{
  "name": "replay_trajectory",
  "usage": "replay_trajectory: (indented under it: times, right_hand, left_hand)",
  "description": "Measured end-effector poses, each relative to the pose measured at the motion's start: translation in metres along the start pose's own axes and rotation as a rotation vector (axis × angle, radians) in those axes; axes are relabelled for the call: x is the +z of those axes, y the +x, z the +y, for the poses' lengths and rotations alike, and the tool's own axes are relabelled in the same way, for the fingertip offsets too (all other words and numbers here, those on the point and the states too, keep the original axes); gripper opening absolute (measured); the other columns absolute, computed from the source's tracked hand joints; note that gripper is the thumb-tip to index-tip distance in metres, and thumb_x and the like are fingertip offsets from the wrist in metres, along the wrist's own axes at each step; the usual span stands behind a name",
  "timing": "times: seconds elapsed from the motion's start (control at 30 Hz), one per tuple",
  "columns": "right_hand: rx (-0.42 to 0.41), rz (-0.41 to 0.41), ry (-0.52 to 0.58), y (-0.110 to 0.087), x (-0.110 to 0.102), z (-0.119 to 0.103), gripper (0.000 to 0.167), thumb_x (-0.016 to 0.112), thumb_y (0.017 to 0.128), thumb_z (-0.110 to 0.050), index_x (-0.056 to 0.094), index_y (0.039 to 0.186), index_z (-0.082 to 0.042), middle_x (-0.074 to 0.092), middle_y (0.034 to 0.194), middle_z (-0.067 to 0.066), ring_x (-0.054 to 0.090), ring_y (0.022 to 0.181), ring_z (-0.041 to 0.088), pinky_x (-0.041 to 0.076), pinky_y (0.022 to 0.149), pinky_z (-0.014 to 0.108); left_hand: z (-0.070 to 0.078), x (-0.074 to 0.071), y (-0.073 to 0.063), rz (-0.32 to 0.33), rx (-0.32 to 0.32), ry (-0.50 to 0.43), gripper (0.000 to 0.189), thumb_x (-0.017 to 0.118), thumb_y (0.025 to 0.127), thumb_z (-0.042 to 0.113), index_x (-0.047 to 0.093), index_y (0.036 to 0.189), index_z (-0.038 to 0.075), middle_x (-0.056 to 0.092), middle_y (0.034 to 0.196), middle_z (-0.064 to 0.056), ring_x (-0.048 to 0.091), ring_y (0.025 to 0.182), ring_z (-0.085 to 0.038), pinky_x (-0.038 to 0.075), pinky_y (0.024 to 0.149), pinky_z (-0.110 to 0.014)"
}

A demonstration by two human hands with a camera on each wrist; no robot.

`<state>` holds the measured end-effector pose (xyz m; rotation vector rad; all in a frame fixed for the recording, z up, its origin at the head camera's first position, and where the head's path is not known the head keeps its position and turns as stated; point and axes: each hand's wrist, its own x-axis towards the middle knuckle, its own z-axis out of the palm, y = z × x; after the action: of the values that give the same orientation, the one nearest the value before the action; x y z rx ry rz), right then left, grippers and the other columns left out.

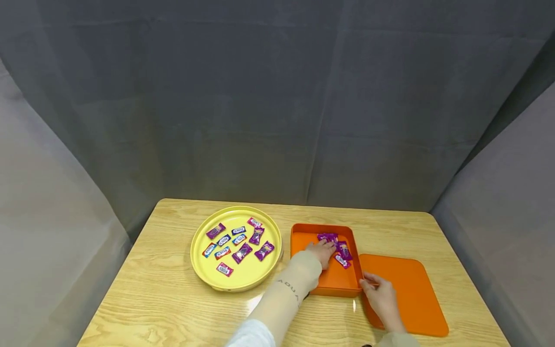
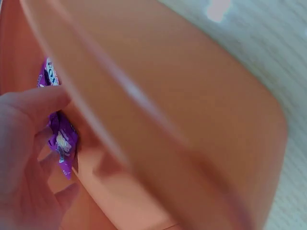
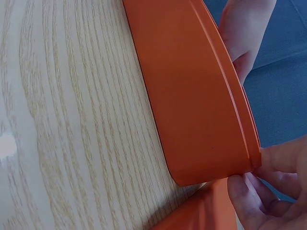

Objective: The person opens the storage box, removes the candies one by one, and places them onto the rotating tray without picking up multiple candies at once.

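Note:
My left hand (image 1: pixel 323 251) reaches over the near left side of an orange box (image 1: pixel 293 239), with its fingers extended inside. Purple-wrapped candies (image 1: pixel 344 251) lie on the box floor beside and beyond those fingers. A purple candy (image 2: pixel 63 143) shows past the fingers in the left wrist view, where the hand does not appear to grip anything. My right hand (image 1: pixel 381 298) pinches the box's near right corner at the rim; the right wrist view shows thumb and fingers at that corner. An orange lid (image 1: pixel 412 294) lies flat under and beside the right hand.
A round yellow tray (image 1: pixel 199 270) stands left of the box, with several small wrapped candies (image 1: pixel 242 253) spread over it. Everything rests on a wooden table (image 1: pixel 173 308). Grey cloth (image 1: pixel 243 120) hangs behind the table and along both sides.

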<state>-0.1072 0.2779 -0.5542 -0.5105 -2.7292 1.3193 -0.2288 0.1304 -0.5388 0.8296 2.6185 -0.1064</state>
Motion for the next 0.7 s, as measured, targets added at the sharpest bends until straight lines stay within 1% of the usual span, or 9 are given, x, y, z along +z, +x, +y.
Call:
replay_trajectory:
  times: [0.13,0.27,0.3,0.47,0.53,0.7]
  right_hand:
    - [-0.002,0.012,-0.001,-0.0007,-0.0002,-0.0001,0.033,0.058,0.087,-0.007,0.057,0.114,0.011,0.063,0.104,0.024,0.059,0.090,0.032,0.046,0.062,0.019]
    - [-0.004,0.011,0.000,-0.0016,-0.0004,-0.0003,0.033,0.058,0.087,-0.008,0.057,0.115,0.010,0.062,0.106,0.025,0.058,0.091,0.033,0.047,0.062,0.019]
    - [-0.004,0.011,0.000,-0.0019,-0.0004,-0.0004,0.033,0.058,0.087,-0.008,0.057,0.115,0.010,0.062,0.107,0.025,0.058,0.092,0.033,0.047,0.062,0.020]
    - [0.009,0.016,-0.001,-0.0022,-0.0002,0.0001,0.033,0.058,0.087,-0.008,0.057,0.115,0.010,0.062,0.107,0.024,0.058,0.092,0.032,0.047,0.063,0.020]
    - [0.014,0.016,-0.001,-0.0024,-0.0005,-0.0003,0.033,0.058,0.087,-0.008,0.057,0.116,0.010,0.062,0.107,0.024,0.058,0.092,0.032,0.048,0.063,0.019]
    - [0.009,0.009,-0.003,-0.0033,-0.0015,-0.0016,0.034,0.058,0.087,-0.009,0.057,0.116,0.009,0.060,0.110,0.026,0.059,0.091,0.031,0.048,0.062,0.019]
  left_hand:
    - [0.0022,0.0009,0.0032,0.028,-0.008,0.046,0.063,0.060,0.087,0.029,0.029,0.142,0.033,0.019,0.149,0.018,0.015,0.137,-0.006,0.024,0.109,-0.034]
    - [0.0042,0.0047,0.0080,0.038,-0.009,0.075,0.067,0.062,0.086,0.030,0.027,0.142,0.036,0.012,0.150,0.020,0.012,0.138,-0.006,0.025,0.108,-0.036]
    - [0.0043,0.0046,0.0072,0.036,-0.008,0.072,0.067,0.062,0.086,0.031,0.027,0.142,0.036,0.012,0.150,0.020,0.012,0.138,-0.006,0.025,0.108,-0.036]
    - [0.0046,0.0014,0.0011,0.003,0.002,-0.012,0.065,0.062,0.087,0.023,0.029,0.142,0.033,0.013,0.150,0.018,0.012,0.138,-0.007,0.022,0.110,-0.036]
    - [0.0049,0.0005,-0.0005,0.000,0.000,-0.029,0.064,0.061,0.087,0.020,0.030,0.142,0.032,0.014,0.150,0.017,0.013,0.138,-0.007,0.021,0.110,-0.035]
    - [0.0049,-0.0001,-0.0015,0.017,-0.008,-0.016,0.063,0.059,0.088,0.019,0.029,0.143,0.031,0.017,0.150,0.017,0.015,0.137,-0.007,0.024,0.109,-0.035]
